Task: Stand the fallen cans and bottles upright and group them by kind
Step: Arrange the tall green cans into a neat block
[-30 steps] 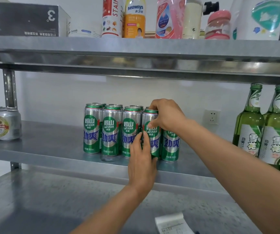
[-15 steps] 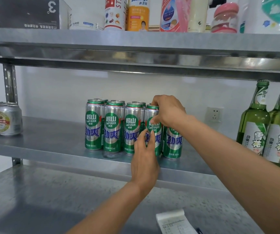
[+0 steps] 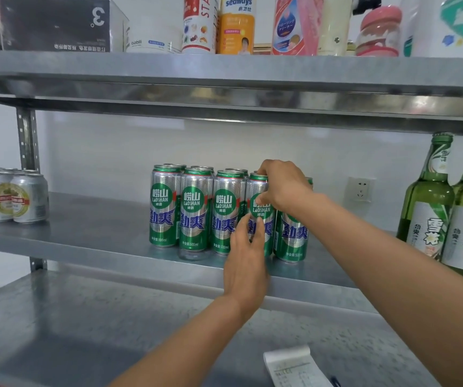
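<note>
Mid-frame on the brushed steel shelf (image 3: pixel 90 233): glossy green-and-silver tall cans (image 3: pixel 197 210) upright, packed side by side. Fourth can (image 3: pixel 261 210) pinched at its rim by right hand (image 3: pixel 283 185), cupped low by left hand (image 3: pixel 245 258) (both gripping). Bare metal leftward toward squat silver cans (image 3: pixel 15 199); green glass bottles (image 3: pixel 448 213) far right.

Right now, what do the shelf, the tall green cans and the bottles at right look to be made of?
Middle shelf: likely galvanized steel, dull grey and mottled. Tall green cans: probably aluminium, with shiny silver bands and printed green labels. Green bottles: likely glass, translucent green and glossy, with paper-looking labels. Both the left hand and the right hand grip one can.
</note>
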